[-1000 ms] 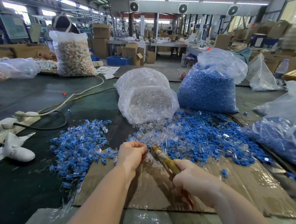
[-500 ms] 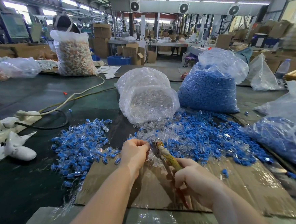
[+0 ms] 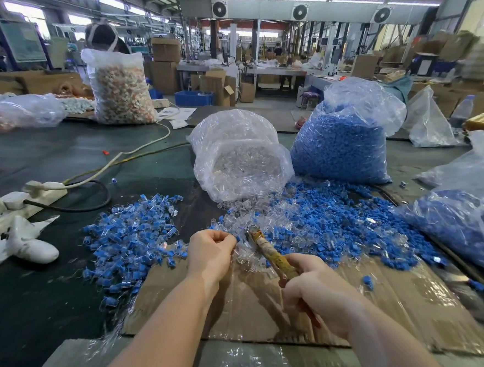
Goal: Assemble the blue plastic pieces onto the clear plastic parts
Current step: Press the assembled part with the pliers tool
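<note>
My left hand (image 3: 211,250) sits at the near edge of the loose heap (image 3: 318,221), fingers curled in a tight pinch on something small; I think it is 1 clear part with a blue piece at my fingertips, but it is too small to tell for sure. My right hand (image 3: 314,287) is wrapped round the handle of a yellowed tool (image 3: 268,253), whose metal tip points at the pinch, close beside it; whether it touches I cannot tell. The heap, blue pieces mixed with clear parts, lies on cardboard (image 3: 386,302) on the table (image 3: 42,297). Behind the heap stand 2 bags: the clear bag (image 3: 241,154) and, to its right, the blue bag (image 3: 344,141). Left of the heap is a finished pile (image 3: 129,234), clear parts with blue ends. I judge these bits very light, hard and slick, so they will skid and flick away if squeezed off-centre; the clear ones look thin-walled and may crack under a hard push. I would take the clear part by its sides, low on the body, leaving the open mouth free, and hold the blue piece by its broad end so it seats straight. The shiny film over the cardboard gives little grip, so I would lift each one rather than slide it.
</note>
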`<act>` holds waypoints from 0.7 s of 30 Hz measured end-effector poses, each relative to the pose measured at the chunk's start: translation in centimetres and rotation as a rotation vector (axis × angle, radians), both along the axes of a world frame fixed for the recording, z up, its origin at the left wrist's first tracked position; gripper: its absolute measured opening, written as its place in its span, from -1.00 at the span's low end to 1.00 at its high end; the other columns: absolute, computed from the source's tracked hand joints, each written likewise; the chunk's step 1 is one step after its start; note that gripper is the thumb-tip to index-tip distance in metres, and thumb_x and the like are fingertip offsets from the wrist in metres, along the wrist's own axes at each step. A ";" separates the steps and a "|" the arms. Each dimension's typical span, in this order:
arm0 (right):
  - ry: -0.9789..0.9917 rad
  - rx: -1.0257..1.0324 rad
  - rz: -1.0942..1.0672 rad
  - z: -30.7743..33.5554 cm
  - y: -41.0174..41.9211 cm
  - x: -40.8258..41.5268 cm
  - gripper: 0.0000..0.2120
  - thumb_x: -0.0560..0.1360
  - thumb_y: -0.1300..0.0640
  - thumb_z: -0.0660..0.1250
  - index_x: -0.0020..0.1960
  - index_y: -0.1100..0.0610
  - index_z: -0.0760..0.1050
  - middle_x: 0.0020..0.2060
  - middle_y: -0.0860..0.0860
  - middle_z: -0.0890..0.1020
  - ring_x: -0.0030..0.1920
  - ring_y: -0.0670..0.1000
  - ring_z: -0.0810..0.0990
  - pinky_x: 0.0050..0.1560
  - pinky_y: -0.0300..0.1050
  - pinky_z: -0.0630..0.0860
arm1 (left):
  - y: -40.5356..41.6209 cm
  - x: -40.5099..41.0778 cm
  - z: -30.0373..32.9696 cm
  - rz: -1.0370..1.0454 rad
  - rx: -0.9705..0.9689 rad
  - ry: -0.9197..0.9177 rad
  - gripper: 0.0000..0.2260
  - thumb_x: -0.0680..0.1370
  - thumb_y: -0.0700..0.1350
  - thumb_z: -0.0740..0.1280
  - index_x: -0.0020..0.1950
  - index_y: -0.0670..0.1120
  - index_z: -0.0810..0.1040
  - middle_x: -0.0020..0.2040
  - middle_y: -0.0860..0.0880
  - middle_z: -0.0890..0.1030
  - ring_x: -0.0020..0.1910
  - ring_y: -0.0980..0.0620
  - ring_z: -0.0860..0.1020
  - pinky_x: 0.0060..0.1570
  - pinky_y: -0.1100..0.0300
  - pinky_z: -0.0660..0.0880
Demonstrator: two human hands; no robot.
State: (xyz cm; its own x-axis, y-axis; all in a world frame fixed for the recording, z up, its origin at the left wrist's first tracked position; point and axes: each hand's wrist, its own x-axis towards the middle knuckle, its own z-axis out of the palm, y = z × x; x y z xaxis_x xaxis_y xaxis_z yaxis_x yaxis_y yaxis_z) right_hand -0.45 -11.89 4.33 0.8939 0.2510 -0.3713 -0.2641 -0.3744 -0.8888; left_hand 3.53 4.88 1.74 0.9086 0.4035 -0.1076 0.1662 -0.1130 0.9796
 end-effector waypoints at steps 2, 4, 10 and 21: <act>-0.056 -0.015 -0.031 0.0 -0.2 0.1 -0.52 0.28 0.49 0.25 0.15 0.15 0.45 -0.24 0.09 0.46 -0.33 -0.02 0.42 -0.39 -0.19 0.37 | 0.3 0.0 0.1 -0.015 -0.052 -0.003 -0.86 0.49 -0.25 0.36 -0.28 -0.17 0.60 -0.44 -0.10 0.53 -0.49 0.04 0.43 -0.44 0.23 0.37; -0.126 -0.039 -0.085 -0.1 -0.5 0.4 -0.53 0.30 0.49 0.27 0.14 0.15 0.43 -0.22 0.07 0.47 -0.35 -0.06 0.41 -0.40 -0.23 0.36 | 0.4 -0.1 0.1 -0.036 -0.134 -0.022 -0.89 0.48 -0.28 0.36 -0.25 -0.17 0.59 -0.41 -0.09 0.55 -0.46 0.06 0.46 -0.40 0.22 0.44; -0.379 -0.339 -0.381 -1.6 -3.1 3.2 -0.54 0.33 0.33 0.38 0.22 0.18 0.44 -0.04 0.16 0.56 -0.11 0.13 0.54 -0.16 -0.01 0.51 | 0.4 -0.3 -0.4 -0.050 -0.285 -0.066 -0.90 0.49 -0.37 0.32 -0.15 -0.22 0.59 -0.37 -0.10 0.56 -0.42 0.07 0.50 -0.45 0.33 0.50; -0.338 -1.017 -0.464 -3.2 -7.1 5.8 -0.38 0.44 -0.25 0.29 0.33 0.12 0.34 0.21 0.19 0.45 0.24 0.20 0.36 0.19 0.05 0.34 | 3.0 0.4 -0.9 0.158 0.533 -0.096 -0.96 0.52 -0.14 0.34 -0.11 -0.01 0.57 -0.29 0.10 0.56 -0.33 0.18 0.49 -0.42 0.29 0.34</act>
State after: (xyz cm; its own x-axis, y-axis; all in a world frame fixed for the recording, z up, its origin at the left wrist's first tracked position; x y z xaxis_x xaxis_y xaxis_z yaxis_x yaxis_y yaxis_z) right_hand 5.35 -18.95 1.16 0.9136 -0.4019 0.0616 -0.3696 -0.8841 -0.2861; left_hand 3.93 7.85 0.82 0.8285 0.5112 0.2286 0.1338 -0.5771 0.8056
